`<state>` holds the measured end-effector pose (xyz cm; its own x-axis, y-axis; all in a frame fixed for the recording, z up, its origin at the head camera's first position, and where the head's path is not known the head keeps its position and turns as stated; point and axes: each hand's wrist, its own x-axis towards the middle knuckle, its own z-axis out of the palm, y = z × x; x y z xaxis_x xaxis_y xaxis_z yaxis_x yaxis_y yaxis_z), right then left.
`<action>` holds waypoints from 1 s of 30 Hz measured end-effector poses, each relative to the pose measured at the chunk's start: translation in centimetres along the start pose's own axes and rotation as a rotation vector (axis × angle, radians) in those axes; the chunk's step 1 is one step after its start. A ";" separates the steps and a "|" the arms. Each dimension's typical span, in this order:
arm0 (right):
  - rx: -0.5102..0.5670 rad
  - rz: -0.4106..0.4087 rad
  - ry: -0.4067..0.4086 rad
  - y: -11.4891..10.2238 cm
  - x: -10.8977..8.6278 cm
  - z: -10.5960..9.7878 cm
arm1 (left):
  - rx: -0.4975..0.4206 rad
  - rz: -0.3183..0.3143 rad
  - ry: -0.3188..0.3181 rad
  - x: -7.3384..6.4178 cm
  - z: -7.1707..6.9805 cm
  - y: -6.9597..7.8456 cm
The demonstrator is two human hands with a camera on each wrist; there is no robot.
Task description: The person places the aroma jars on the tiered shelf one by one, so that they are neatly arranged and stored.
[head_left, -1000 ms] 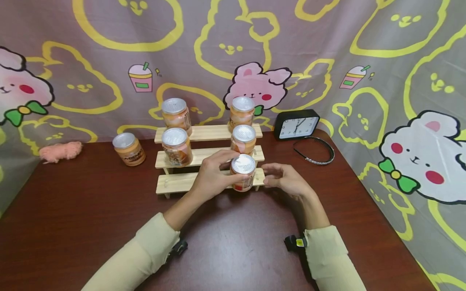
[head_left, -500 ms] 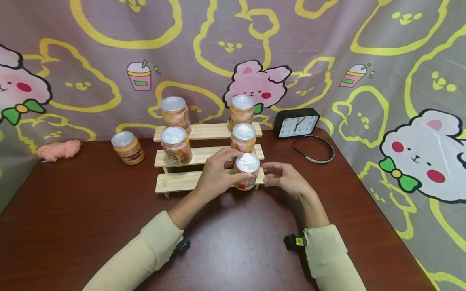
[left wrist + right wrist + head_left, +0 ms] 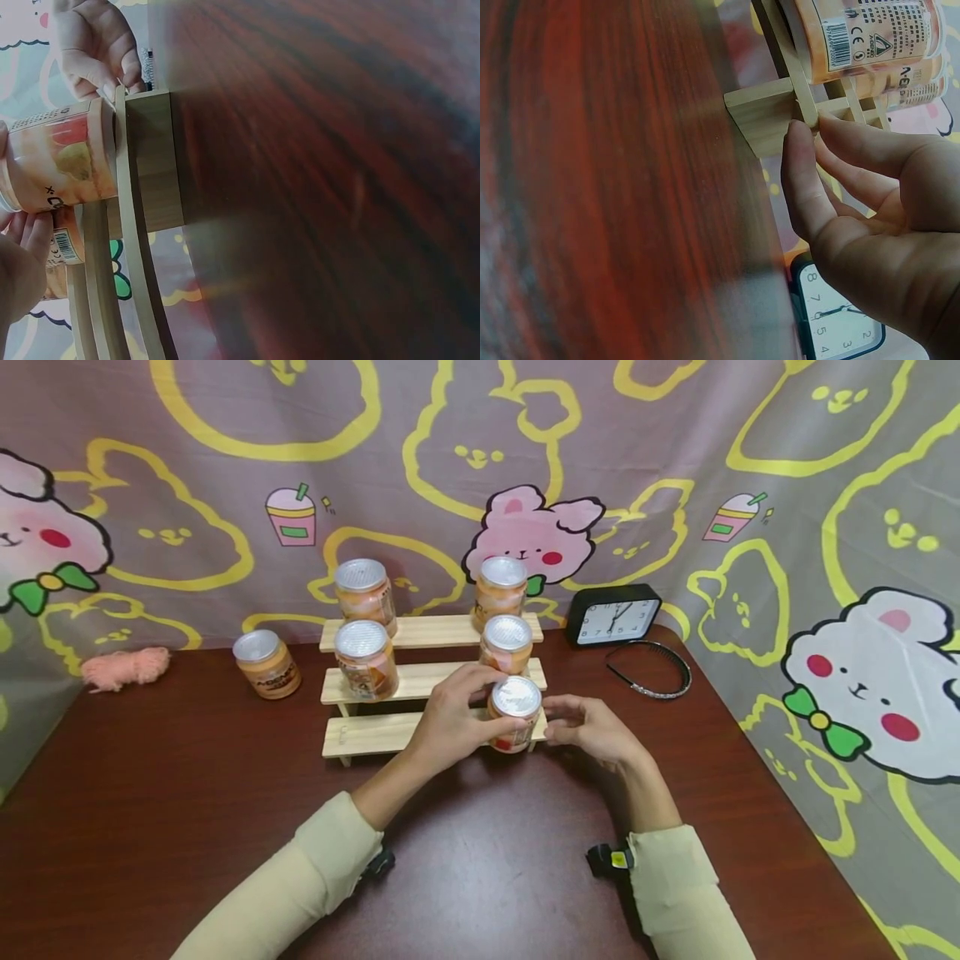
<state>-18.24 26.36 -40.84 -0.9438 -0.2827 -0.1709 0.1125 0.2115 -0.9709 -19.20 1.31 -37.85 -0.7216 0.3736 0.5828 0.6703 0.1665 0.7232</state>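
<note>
My left hand [image 3: 454, 714] grips an orange-labelled can [image 3: 516, 714] with a silver lid, its thumb along the near side. The can stands upright at the right end of the bottom step of a three-step wooden rack [image 3: 371, 737]. In the left wrist view, the base of the can [image 3: 64, 157] meets the step. Thumb and finger of my right hand [image 3: 592, 731] pinch the right end of that step, as the right wrist view shows with the hand [image 3: 877, 202] at the wood's edge. Directly behind the held can, another can [image 3: 506, 645] stands on the middle step.
Similar cans stand on the upper steps: one at middle left [image 3: 363, 662], one at top left [image 3: 365, 597], one at top right [image 3: 501, 593]. A loose can [image 3: 267, 666] and pink yarn [image 3: 126, 668] lie leftward. Rightward are a black clock [image 3: 613, 616] and a headband [image 3: 660, 695].
My left hand has slid the can a little to the right along the bottom step, toward its end. My right hand has stayed at the step's end.
</note>
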 end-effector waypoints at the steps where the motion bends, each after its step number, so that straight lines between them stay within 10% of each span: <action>1: -0.002 0.002 0.001 0.0 0.0 0.0 | 0.004 -0.001 -0.002 0.0 0.0 0.0; 30: -0.017 -0.003 0.010 0.1 -0.1 0.1 | 0.016 -0.006 0.010 -1.2 -3.5 -0.8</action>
<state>-18.10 26.29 -40.89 -0.9472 -0.2738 -0.1666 0.1047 0.2271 -0.9682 -19.47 -2.40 -37.79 -0.7275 0.3637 0.5818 0.6683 0.1833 0.7210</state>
